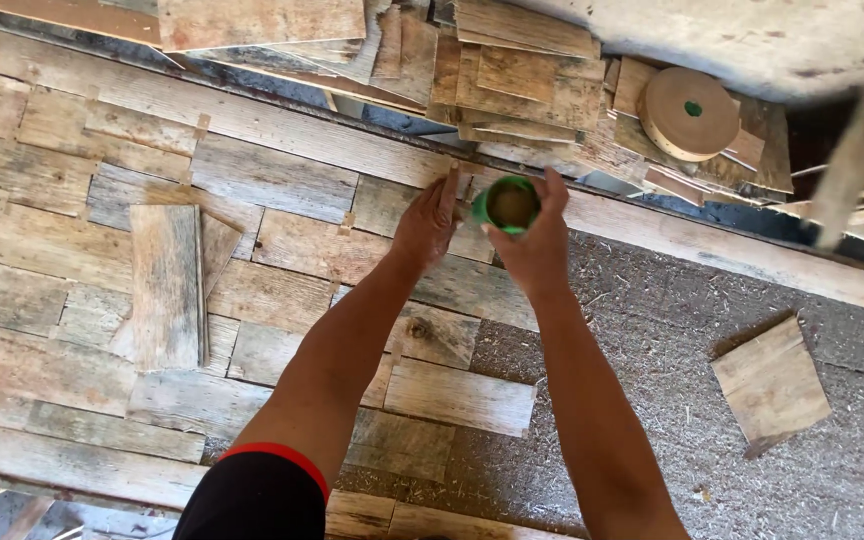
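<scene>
My right hand grips a green roll of tape with a brown core, held just above the wooden surface. Beside it my left hand has its fingers stretched flat, touching the roll's left side and resting over a weathered plank. Both arms reach forward over a panel made of fitted grey and brown wood pieces. A red-trimmed black sleeve shows at the bottom.
A loose narrow board lies on the panel at left. A square offcut sits on grey chipboard at right. Stacked wood scraps and a round brown tape roll lie at the far edge.
</scene>
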